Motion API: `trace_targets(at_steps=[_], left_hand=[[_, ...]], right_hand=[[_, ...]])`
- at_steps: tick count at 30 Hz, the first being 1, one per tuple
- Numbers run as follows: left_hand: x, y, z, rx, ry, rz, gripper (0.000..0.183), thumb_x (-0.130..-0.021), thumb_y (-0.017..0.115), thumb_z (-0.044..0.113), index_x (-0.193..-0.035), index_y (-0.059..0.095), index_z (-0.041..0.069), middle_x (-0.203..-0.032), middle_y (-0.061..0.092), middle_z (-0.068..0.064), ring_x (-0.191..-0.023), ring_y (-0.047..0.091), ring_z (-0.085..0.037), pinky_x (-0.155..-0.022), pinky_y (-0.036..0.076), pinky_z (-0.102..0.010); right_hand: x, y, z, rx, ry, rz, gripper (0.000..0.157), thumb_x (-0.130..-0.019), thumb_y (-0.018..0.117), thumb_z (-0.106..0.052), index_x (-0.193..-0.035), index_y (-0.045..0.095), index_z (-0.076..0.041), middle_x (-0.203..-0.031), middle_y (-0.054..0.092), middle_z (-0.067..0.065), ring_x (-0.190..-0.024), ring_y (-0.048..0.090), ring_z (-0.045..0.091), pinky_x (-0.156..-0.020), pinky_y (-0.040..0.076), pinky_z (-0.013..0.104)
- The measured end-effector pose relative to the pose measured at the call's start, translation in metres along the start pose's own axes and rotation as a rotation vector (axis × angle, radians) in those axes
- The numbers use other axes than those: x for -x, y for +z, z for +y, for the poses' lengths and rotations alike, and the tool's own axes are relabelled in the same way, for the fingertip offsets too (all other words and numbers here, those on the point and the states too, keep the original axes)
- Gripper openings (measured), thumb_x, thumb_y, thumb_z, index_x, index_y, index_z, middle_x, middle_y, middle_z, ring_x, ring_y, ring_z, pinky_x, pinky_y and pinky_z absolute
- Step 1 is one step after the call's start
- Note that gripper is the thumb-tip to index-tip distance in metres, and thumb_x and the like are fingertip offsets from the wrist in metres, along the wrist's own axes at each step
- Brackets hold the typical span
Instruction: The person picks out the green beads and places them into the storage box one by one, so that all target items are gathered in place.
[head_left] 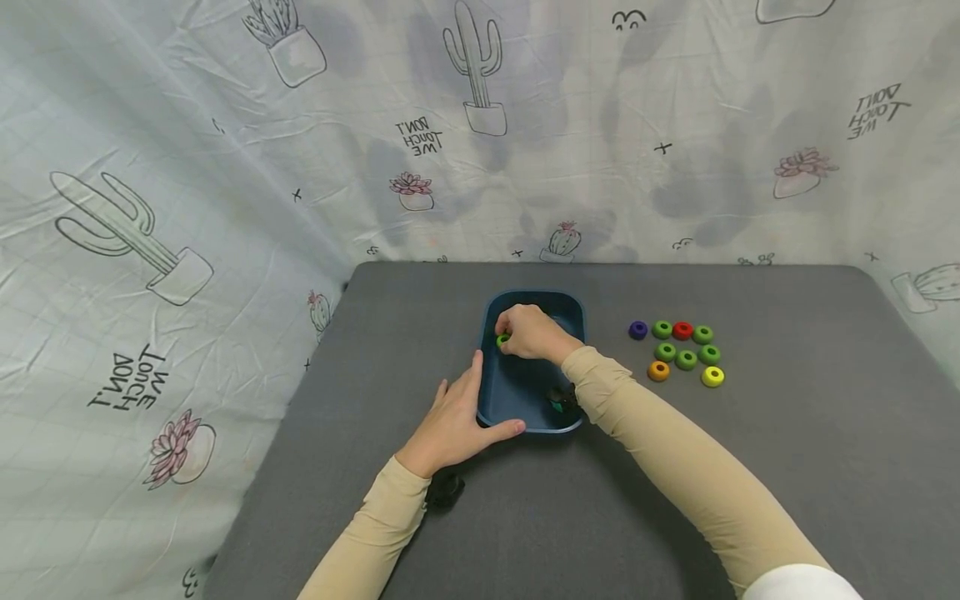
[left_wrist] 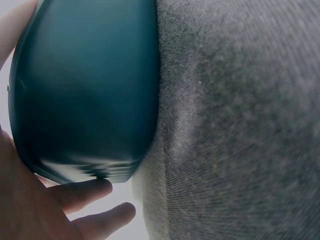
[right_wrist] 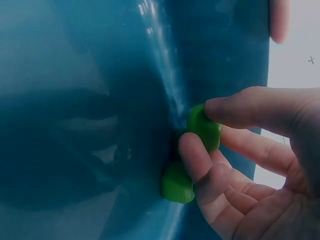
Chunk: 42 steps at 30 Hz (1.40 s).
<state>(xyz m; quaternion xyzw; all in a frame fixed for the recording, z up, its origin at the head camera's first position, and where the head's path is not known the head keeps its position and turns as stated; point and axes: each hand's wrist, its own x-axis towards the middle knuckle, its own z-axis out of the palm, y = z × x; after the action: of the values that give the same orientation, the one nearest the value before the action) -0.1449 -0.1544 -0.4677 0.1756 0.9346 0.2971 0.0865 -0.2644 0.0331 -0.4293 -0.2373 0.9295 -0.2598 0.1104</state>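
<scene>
A blue plastic tray (head_left: 517, 387) stands on the grey table. Inside it, at the left wall, my right hand (head_left: 536, 332) pinches a green ring-shaped bead (right_wrist: 205, 128) between thumb and fingers. A second green bead (right_wrist: 177, 183) lies right by those fingertips in the right wrist view. My left hand (head_left: 452, 423) rests against the tray's near left corner, its fingers fairly straight along the outer side and its thumb at the near rim. The left wrist view shows the tray's outer wall (left_wrist: 85, 90) beside that hand. My right wrist covers part of the tray's right side.
Several loose beads lie right of the tray: green ones (head_left: 686, 360), a purple one (head_left: 637, 330), a red one (head_left: 682, 331), an orange one (head_left: 658, 371) and a yellow one (head_left: 712, 377). A cactus-print cloth (head_left: 585, 167) hangs behind and left of the table.
</scene>
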Motion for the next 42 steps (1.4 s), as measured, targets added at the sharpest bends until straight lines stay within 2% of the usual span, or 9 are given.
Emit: trace_targets(at_steps=[13,24,31,42], left_hand=[[0.002,-0.001,0.001,0.015,-0.005,-0.002,0.125,-0.087,0.065,0.077,-0.168,-0.003,0.012,-0.174,0.018,-0.009,-0.160,0.024,-0.025,-0.126,0.010,-0.068],[0.001,-0.001,0.002,0.017,-0.010,0.002,0.126,-0.086,0.065,0.079,-0.168,-0.003,0.012,-0.174,0.018,-0.008,-0.160,0.024,-0.024,-0.126,0.010,-0.068],[0.002,-0.002,0.002,0.016,-0.011,-0.002,0.126,-0.086,0.064,0.079,-0.168,-0.003,0.012,-0.174,0.018,-0.008,-0.160,0.024,-0.024,-0.127,0.010,-0.067],[0.001,-0.002,0.004,0.014,-0.018,-0.009,0.125,-0.086,0.064,0.079,-0.169,-0.004,0.013,-0.175,0.016,-0.008,-0.160,0.022,-0.025,-0.127,0.009,-0.067]], right_hand=[[-0.002,0.002,0.004,-0.005,-0.016,0.022,0.024,-0.093,0.076,-0.010,-0.115,0.075,-0.001,-0.110,0.074,0.016,-0.098,0.070,0.029,-0.089,0.059,0.043],[-0.003,0.001,0.005,-0.016,0.011,0.047,0.021,-0.092,0.079,-0.010,-0.112,0.076,-0.002,-0.110,0.075,0.015,-0.098,0.072,0.029,-0.088,0.060,0.042],[-0.004,0.000,0.009,-0.007,0.028,0.053,0.022,-0.092,0.079,-0.014,-0.111,0.076,-0.003,-0.109,0.075,0.014,-0.092,0.071,0.026,-0.085,0.061,0.040],[0.002,-0.011,0.013,-0.021,0.053,0.042,0.027,-0.095,0.075,-0.014,-0.119,0.074,-0.003,-0.117,0.073,0.016,-0.102,0.070,0.030,-0.090,0.059,0.044]])
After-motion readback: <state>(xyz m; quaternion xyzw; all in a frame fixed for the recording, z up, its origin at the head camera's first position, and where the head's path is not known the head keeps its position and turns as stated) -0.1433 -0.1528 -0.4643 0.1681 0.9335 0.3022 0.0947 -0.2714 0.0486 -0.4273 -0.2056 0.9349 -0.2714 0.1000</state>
